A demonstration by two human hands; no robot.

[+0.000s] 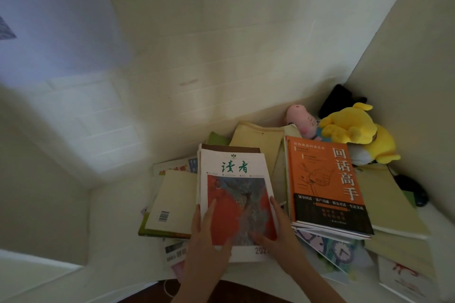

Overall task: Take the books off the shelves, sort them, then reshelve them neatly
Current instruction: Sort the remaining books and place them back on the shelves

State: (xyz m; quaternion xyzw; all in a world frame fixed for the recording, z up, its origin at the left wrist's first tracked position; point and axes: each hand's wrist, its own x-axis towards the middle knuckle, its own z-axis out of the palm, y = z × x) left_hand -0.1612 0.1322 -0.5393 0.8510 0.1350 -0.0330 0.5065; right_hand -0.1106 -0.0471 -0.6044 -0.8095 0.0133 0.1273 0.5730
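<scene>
**Loose pile may slip or knock its neighbour**

The white magazine with green title and red painted cover (234,179) tops a pile on the white counter (115,229), just beside the orange paperback book (325,179). Our left hand (204,236) and right hand (278,231) clamp its near corners, thumbs on top and fingers along the edges. We judge that an uneven lift could let lower issues slide out or bump the orange stack.

Two hands: one left hand (205,238), one right hand (279,233). One pink toy (301,120). One yellow toy (349,125). Maybe ten books (234,174); piles hide some.
</scene>
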